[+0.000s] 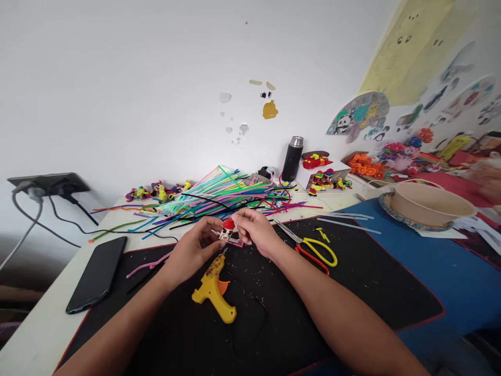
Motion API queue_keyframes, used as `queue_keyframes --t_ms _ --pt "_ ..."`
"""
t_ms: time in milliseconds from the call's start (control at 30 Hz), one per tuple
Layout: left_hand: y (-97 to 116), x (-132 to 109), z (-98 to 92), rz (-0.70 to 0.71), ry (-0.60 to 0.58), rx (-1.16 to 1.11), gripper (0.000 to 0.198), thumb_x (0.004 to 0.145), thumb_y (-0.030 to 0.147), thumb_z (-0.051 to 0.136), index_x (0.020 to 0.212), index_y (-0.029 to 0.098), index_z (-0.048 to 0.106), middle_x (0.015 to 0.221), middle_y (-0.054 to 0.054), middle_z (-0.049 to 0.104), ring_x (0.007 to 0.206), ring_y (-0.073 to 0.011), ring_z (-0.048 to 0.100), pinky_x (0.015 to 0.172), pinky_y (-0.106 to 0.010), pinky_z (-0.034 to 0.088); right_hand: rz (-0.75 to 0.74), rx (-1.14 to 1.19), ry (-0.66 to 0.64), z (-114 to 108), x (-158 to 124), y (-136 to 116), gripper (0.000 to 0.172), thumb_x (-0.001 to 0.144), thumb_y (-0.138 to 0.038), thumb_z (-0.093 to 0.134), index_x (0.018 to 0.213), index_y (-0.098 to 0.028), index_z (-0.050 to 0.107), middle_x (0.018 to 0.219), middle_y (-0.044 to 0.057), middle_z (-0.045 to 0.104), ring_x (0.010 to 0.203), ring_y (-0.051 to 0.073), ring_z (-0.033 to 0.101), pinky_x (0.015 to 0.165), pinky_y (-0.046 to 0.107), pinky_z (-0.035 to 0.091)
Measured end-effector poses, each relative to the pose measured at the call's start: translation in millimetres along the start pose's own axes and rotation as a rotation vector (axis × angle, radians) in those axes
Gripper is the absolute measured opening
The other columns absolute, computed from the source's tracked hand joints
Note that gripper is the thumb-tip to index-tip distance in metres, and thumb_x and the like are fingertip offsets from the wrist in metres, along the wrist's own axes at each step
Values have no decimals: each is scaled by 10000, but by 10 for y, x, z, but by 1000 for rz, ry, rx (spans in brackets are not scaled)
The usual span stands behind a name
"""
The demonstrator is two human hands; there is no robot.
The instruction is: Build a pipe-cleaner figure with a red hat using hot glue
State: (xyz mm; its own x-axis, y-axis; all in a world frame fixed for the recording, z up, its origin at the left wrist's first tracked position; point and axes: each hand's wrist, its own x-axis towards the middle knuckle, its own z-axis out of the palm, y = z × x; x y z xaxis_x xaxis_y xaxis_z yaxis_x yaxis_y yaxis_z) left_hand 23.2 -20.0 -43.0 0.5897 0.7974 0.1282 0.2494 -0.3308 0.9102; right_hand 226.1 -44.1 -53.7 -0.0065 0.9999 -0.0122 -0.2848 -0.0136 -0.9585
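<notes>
Between my hands, over the black mat (297,308), is a small doll head (226,234) with a pale face, dark drawn features and a red top. My left hand (198,245) has it pinched between thumb and fingers from the left. On the other side my right hand (254,230) has its fingers closed at the red top; whether it also holds a small piece there is hidden. Just below lies a yellow hot glue gun (215,290) with an orange trigger, its nozzle near the doll head. A pinkish small object (236,242) sits behind the head, partly covered.
Scissors (309,248) with red and yellow handles lie right of my hands. A heap of colourful pipe cleaners (219,193) spreads behind. A phone (97,274) lies left, below a power strip (49,183). A black flask (293,159), glue sticks (348,219) and a round bowl (430,201) stand farther off.
</notes>
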Motion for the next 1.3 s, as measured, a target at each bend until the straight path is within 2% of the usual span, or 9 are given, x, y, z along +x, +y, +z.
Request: queue_keyframes --t_ms 700,1300 --pt "26 -10 12 -16 12 -4 353 908 417 699 1177 251 543 1083 -30 642 843 -186 635 783 -348 508 -11 40 -1 -12 9 8 406 768 -538 797 816 -198 581 518 -103 475 374 66 407 365 204 229" --pt "29 -9 23 -9 23 14 364 893 437 699 1168 246 555 1098 -49 655 853 -195 663 793 -358 549 5 19 -3 12 -10 -3 434 744 -567 803 807 -196 587 511 -102 478 374 70 410 364 204 241"
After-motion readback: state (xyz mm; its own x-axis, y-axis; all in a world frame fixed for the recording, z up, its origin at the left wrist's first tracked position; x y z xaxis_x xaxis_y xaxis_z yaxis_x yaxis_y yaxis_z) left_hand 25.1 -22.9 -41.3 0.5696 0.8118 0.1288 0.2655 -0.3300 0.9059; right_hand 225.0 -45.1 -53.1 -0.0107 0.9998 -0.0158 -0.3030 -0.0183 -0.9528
